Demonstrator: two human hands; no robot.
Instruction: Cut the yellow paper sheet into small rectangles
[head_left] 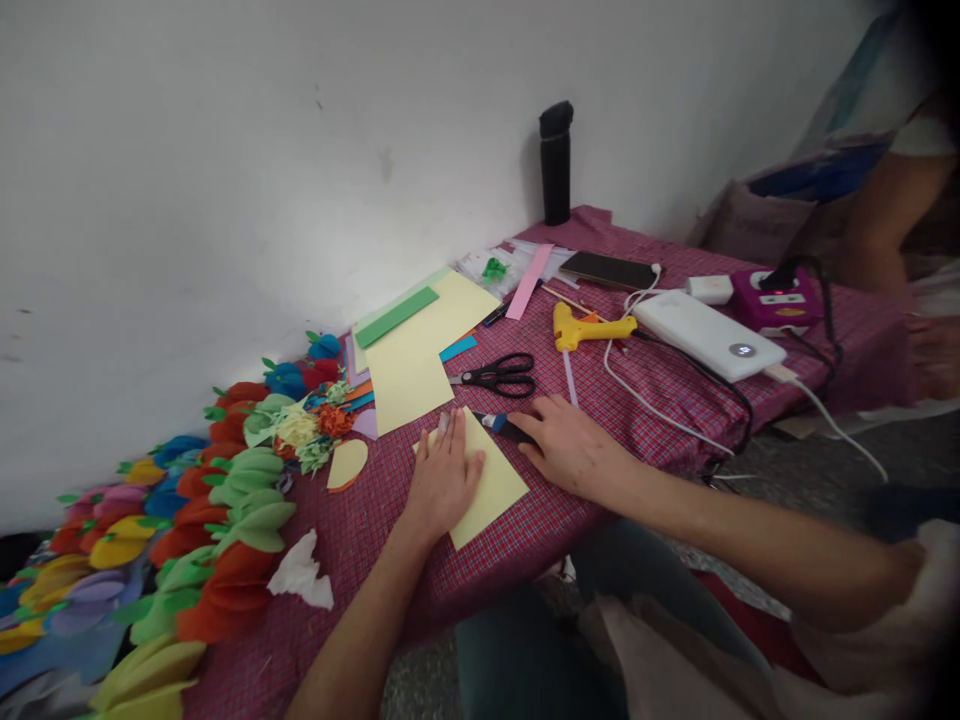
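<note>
My left hand (444, 480) lies flat with fingers stretched out on a pale yellow sheet of paper (491, 495) near the table's front edge. A small pale, see-through piece shows by its fingertips. My right hand (566, 445) is closed around the end of a slim dark tool with a blue part (504, 427), which points left over the sheet's upper edge; its exact kind is unclear. Black-handled scissors (504, 376) lie just beyond both hands. Left of my left hand are a yellow half-round paper piece (348, 464) and crumpled white tissue (302, 572).
Colourful paper shapes (225, 520) fill the left side, beside shredded paper tufts (307, 425). Behind are larger yellow sheets (412, 370) and a green strip (397, 317). To the right are a yellow glue gun (592, 328), white power bank (709, 333), cables, phone (609, 270), purple power strip (776, 300) and black bottle (556, 170). Another person's arm (900, 205) shows far right.
</note>
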